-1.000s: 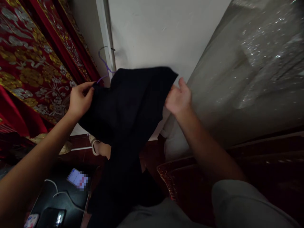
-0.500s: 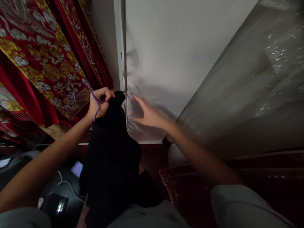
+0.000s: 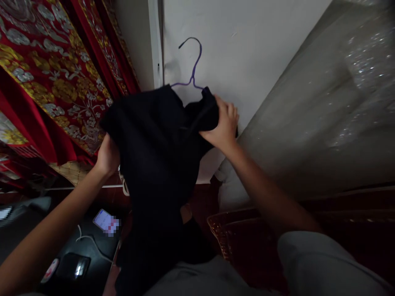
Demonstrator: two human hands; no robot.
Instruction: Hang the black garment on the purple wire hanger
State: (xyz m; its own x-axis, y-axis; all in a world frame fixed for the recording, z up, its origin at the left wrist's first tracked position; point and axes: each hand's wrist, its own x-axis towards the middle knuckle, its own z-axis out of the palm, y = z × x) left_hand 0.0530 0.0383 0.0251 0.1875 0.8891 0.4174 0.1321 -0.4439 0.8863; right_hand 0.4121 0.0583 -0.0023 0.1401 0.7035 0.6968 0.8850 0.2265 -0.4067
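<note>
A black shirt (image 3: 154, 135) spreads across a thin purple clothes hanger (image 3: 193, 76), whose hook and neck rise out of the collar opening. My right hand (image 3: 224, 125) is closed on the shirt at the right shoulder, thumb in front, with some fingers at the back. At the left shoulder, my left hand (image 3: 108, 156) grips the shirt from below; the cloth covers its fingers. The hook points up in front of the white wall and hangs on nothing. The shirt's lower part falls toward my lap.
Red embroidered drapes (image 3: 70, 82) hang at left. Plastic-wrapped bulk (image 3: 296, 135) leans at right, above a dark red padded piece (image 3: 253, 246). A black surface (image 3: 92, 259) at lower left carries a lit phone (image 3: 103, 220), a white cable (image 3: 92, 240) and a dark wallet-like object (image 3: 73, 265).
The hanger has come upright inside the shirt, its hook now above the collar. My right hand, empty before, has taken hold of the right shoulder. My left hand has moved left and down.
</note>
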